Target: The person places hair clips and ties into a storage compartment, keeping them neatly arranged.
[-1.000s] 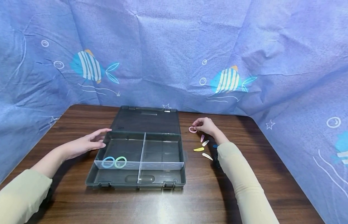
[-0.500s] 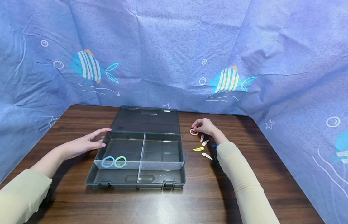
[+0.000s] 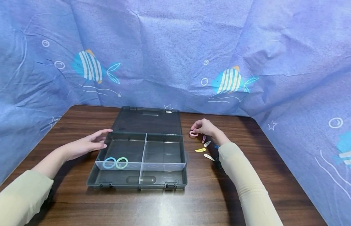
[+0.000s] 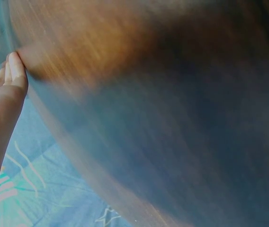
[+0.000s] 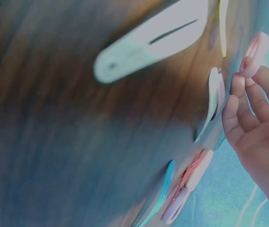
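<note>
My right hand (image 3: 206, 128) pinches a pink hair tie (image 3: 193, 134) between thumb and fingers, right of the box's lid. In the right wrist view the hair tie (image 5: 254, 56) shows at the fingertips. My left hand (image 3: 83, 147), fingers fairly straight, rests along the left side of a grey see-through divided box (image 3: 164, 175), which lies with its lid (image 3: 148, 121) laid back. In the left wrist view the left fingertips (image 4: 16, 64) meet the box's edge. A blue hair tie (image 3: 109, 158) and a green one (image 3: 122, 158) lean at the box's front-left divider.
Several snap hair clips lie right of the box: a pink one (image 3: 204, 139), a white one (image 3: 207, 144), a yellow one (image 3: 200, 150), a cream one (image 3: 209, 157) and a blue one (image 3: 216, 147) by the sleeve. A blue fish-print cloth (image 3: 175, 62) hangs behind the brown table (image 3: 130, 207).
The right hand has shifted slightly left with the pink hair tie, which sits a bit lower and nearer the box than a second ago. The left hand and box stay in place.
</note>
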Demonstrator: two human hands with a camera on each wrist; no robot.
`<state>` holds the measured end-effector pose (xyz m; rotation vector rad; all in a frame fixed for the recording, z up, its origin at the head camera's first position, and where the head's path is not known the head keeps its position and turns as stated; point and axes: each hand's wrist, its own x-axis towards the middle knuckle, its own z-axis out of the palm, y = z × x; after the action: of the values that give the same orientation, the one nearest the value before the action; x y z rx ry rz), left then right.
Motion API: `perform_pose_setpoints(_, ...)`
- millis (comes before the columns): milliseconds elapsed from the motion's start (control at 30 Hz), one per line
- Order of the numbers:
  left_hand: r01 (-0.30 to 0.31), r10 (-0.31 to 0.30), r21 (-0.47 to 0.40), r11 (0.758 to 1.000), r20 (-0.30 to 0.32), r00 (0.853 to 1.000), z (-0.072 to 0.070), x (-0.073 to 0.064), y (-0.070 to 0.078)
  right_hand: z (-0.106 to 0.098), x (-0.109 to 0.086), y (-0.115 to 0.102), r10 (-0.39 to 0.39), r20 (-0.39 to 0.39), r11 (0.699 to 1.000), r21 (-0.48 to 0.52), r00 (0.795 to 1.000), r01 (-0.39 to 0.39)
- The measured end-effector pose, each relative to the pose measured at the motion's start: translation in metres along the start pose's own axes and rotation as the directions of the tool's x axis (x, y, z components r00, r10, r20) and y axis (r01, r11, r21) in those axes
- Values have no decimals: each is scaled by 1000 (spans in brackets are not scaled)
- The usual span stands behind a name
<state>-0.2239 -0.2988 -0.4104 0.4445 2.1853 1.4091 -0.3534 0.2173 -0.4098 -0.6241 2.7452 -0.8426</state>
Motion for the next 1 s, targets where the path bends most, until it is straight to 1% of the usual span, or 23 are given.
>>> perform_pose_setpoints(200, -2, 2, -1, 1000, 2, 1000, 0, -1, 0, -3, -3, -9, 74, 25, 994, 77, 997, -75)
perform_pose_setpoints(267, -1, 1, -1, 1000, 4, 1000, 0, -1, 0, -4, -5, -11, 84, 29, 991, 98, 996, -87)
perform_pose_setpoints(467, -1, 2, -4, 1000, 7, 1000, -1, -1, -1, -9, -10, -17, 46, 24, 989, 138, 999, -49)
perform_pose_setpoints(667, -6, 6, -9, 1000, 10, 1000, -1, -1, -1, -15, -14, -25, 19, -4, 989, 145, 1000, -18)
perform_pose_setpoints(867, 2, -1, -18, 1000, 15, 1000, -1, 0, 0, -21, -17, -40, -39, -41, 987, 157, 998, 45)
perform_pose_setpoints(1000, 1, -1, -11, 1000, 10, 1000, -1, 0, 0, -26, -18, -51, -40, -44, 987, 157, 998, 46)
